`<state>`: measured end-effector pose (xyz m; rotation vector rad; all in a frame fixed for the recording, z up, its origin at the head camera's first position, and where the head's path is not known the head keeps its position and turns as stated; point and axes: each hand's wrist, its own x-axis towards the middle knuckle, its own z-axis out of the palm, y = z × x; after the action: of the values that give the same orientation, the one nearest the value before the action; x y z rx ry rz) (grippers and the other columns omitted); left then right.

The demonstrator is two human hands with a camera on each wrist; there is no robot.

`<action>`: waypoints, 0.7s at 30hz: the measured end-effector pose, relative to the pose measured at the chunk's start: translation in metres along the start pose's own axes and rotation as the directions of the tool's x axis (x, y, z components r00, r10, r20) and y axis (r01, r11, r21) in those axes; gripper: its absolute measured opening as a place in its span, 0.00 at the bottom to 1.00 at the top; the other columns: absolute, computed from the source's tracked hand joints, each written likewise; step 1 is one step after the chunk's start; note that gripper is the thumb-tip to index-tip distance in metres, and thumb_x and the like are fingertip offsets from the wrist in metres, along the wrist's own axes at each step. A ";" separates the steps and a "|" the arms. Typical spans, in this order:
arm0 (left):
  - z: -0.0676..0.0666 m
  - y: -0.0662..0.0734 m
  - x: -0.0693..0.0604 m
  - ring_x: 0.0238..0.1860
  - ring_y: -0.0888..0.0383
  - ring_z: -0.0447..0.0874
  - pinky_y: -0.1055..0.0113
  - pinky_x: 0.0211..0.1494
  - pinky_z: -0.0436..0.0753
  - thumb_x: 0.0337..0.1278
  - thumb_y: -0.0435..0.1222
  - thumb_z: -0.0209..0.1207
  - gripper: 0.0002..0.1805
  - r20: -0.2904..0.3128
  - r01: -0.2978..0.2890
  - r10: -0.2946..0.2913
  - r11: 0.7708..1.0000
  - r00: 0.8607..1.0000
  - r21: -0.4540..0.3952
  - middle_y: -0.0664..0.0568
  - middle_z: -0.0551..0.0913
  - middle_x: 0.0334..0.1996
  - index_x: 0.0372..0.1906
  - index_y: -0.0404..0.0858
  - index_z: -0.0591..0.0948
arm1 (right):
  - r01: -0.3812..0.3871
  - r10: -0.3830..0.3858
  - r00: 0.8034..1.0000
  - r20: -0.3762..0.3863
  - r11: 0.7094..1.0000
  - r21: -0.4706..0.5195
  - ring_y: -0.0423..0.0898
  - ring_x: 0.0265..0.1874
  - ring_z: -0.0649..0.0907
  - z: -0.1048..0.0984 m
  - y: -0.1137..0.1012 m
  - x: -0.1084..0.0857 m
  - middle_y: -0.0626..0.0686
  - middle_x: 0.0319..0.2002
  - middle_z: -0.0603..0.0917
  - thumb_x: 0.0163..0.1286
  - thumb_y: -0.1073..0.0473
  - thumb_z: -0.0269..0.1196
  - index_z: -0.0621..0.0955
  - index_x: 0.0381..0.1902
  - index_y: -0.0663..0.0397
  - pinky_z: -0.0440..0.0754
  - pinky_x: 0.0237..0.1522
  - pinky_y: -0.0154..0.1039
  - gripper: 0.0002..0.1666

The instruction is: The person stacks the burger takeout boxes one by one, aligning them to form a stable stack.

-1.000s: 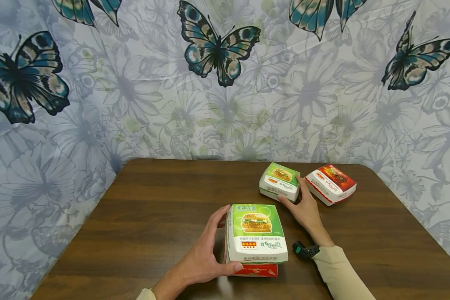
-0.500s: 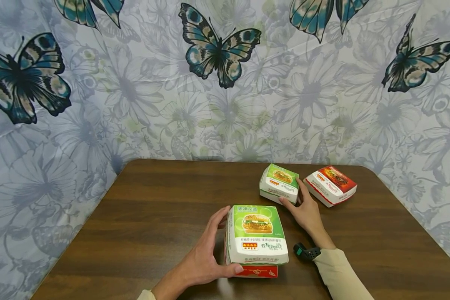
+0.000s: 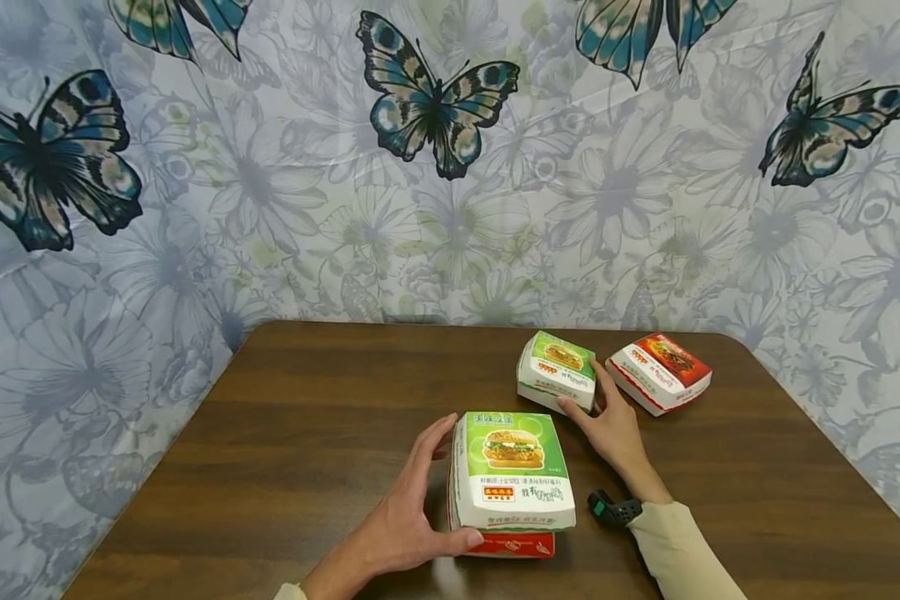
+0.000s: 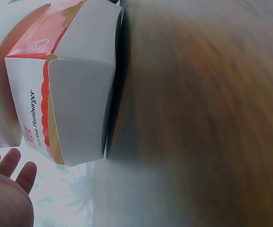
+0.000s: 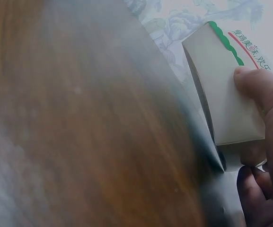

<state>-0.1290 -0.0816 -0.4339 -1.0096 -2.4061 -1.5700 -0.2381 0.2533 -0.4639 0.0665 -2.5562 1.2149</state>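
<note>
The left hand [image 3: 397, 525] curls round a square green-and-white cardboard box [image 3: 516, 475] atop a red-and-white cardboard box [image 3: 521, 546]; ahead, the right hand [image 3: 613, 427] pinches a lone green-topped cardboard box [image 3: 555, 371]; all likely light, crushable, best held by side walls.

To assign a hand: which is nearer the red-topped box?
Right. The right hand is close by, front-left of the red-topped box; the left hand is farther off, at the front stack.
</note>
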 end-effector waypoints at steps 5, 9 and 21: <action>0.001 0.001 -0.001 0.71 0.54 0.64 0.49 0.71 0.72 0.48 0.52 0.75 0.62 0.005 0.017 -0.017 1.000 1.000 0.008 0.58 0.55 0.79 0.83 0.49 0.48 | -0.005 0.005 1.000 -0.008 1.000 0.007 0.60 0.68 0.76 -0.001 -0.003 -0.002 0.69 0.72 0.71 0.70 0.45 0.70 0.56 0.83 0.52 0.77 0.66 0.56 0.53; 0.001 0.001 -0.002 0.71 0.54 0.63 0.47 0.71 0.72 0.49 0.52 0.75 0.62 0.010 0.031 -0.031 0.999 0.999 0.007 0.59 0.55 0.79 0.83 0.49 0.48 | -0.005 0.005 1.000 -0.024 1.000 0.000 0.61 0.66 0.78 -0.001 -0.005 -0.003 0.69 0.71 0.73 0.69 0.45 0.71 0.57 0.82 0.52 0.78 0.65 0.58 0.53; 0.000 0.000 -0.002 0.71 0.54 0.64 0.44 0.70 0.72 0.49 0.52 0.75 0.62 0.012 0.030 -0.030 0.999 0.999 0.013 0.59 0.54 0.79 0.83 0.50 0.47 | 0.030 -0.028 0.998 -0.064 0.999 0.025 0.58 0.62 0.82 -0.002 -0.018 -0.003 0.66 0.67 0.78 0.66 0.46 0.73 0.59 0.82 0.51 0.80 0.62 0.55 0.54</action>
<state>-0.1274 -0.0824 -0.4346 -0.9881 -2.4470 -1.5602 -0.2316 0.2434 -0.4504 0.0696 -2.4768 1.2195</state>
